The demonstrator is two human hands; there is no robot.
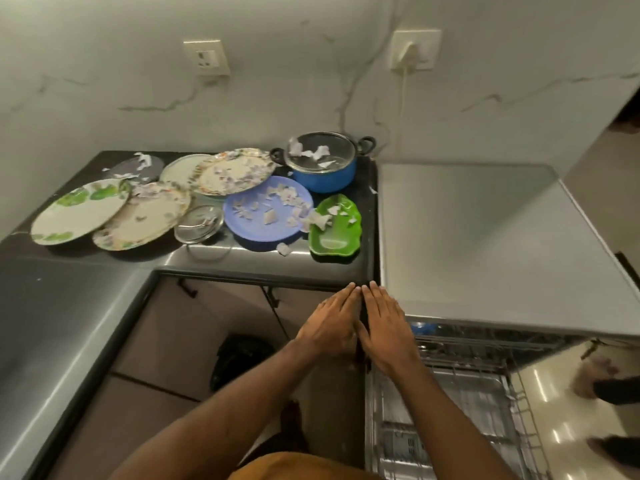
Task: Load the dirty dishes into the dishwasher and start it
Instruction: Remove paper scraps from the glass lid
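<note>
Only the head view to go on, so here's what I've got. Both hands are out in front, flat and palm-down, fingers together, the left hand (pixel 330 323) and right hand (pixel 382 323) side by side with the index fingers nearly touching. Neither holds anything. They sit just near of the dark counter (pixel 242 268) edge, over the gap beside the dishwasher (pixel 485 237).

Progress-wise I'd say we're at the very start. The dishwasher is open on the right with its wire rack (pixel 450 403) pulled out, and as far as I can see it's bare. Something blue sits deeper inside, can't tell what.

All the dirty stuff is still on the counter, far and left of the hands: a blue pot (pixel 325 176) with black handles and a glass lid, a round blue plate (pixel 266 209), a scalloped glossy green dish (pixel 334 226), a loose glass lid (pixel 198 225), and several overlapping floral plates (pixel 145 216). Most are littered with torn paper-like scraps.

So loading everything and hitting start is all still to do.
</note>
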